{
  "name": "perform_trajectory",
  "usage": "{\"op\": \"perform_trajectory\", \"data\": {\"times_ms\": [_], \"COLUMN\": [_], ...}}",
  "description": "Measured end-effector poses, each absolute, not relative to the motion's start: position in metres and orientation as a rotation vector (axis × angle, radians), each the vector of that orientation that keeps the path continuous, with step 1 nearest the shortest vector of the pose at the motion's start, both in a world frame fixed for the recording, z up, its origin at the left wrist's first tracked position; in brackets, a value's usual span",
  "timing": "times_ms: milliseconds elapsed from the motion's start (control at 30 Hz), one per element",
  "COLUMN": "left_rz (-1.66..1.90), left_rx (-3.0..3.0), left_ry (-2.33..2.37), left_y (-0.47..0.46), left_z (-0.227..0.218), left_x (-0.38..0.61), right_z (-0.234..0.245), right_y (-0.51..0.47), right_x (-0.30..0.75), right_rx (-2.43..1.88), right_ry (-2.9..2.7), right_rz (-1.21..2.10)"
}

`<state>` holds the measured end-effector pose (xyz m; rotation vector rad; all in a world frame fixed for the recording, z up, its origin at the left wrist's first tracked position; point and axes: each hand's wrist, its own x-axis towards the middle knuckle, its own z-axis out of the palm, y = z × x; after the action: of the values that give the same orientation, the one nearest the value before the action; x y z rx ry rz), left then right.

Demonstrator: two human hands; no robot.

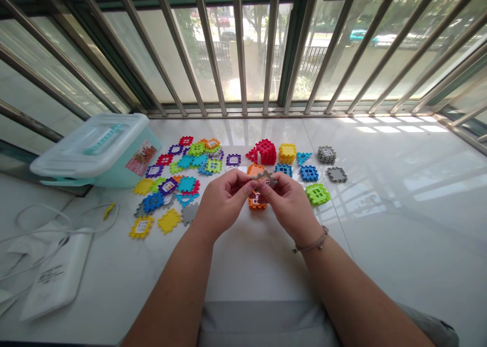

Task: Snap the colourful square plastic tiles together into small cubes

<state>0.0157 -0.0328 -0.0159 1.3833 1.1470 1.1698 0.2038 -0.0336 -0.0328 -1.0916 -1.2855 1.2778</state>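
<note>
1. Grey interlocking plastic tile (265, 178) sits pinched between both hands, just above an orange tile cube (257, 201). Fingers cover part of it; it may be mated to an orange piece behind, but that's hard to confirm from this view.
2. Left hand (222, 202): curled almost closed, fingertips on the tile's left side. Right hand (289, 205): same pose on the right side, cord bracelet (312, 243) on the wrist. Both grips are firm on that one tile, nothing else held.
3. Built so far: red tile cube (262, 152), yellow tile cube (287, 153), the orange cube, and a small grey tile stack (326, 154).
4. Left loose: a scattered multicoloured tile pile (178, 184) left of the hands, plus singles on the right: royal-blue tile (309, 173), lime-green tile (317, 194), flat grey tile (337, 174), pale-blue triangular tile (303, 158).
5. Tile condition: toothed edges, waffle-grid centres, no visible damage.
6. Surroundings: glossy white surface (384, 266) under everything, teal storage box (95, 151) with white lid at left, white power bank (57, 276) with white cable (45, 220) near it, steel window bars (239, 47) ahead.
</note>
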Motion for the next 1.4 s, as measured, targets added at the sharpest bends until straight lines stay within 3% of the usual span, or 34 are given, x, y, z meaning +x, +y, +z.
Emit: {"op": "perform_trajectory", "data": {"times_ms": [267, 767, 1233, 1400], "left_rz": [1.042, 1.097, 1.127, 1.102], "left_rx": [1.27, 1.212, 1.275, 1.262], "left_ry": [1.075, 1.103, 1.147, 1.136], "left_y": [-0.032, -0.031, -0.033, -0.032], "left_z": [-0.013, -0.012, -0.009, -0.008], "left_x": [0.017, 0.014, 0.016, 0.014], "right_z": [-0.034, -0.037, -0.03, -0.029], "right_y": [-0.031, -0.029, -0.036, -0.032], "right_x": [0.201, 0.206, 0.199, 0.205], "right_rx": [-0.943, -0.991, -1.081, -1.074], "right_ry": [-1.001, -1.066, -1.112, -1.196], "right_rz": [1.603, 1.652, 1.373, 1.486]}}
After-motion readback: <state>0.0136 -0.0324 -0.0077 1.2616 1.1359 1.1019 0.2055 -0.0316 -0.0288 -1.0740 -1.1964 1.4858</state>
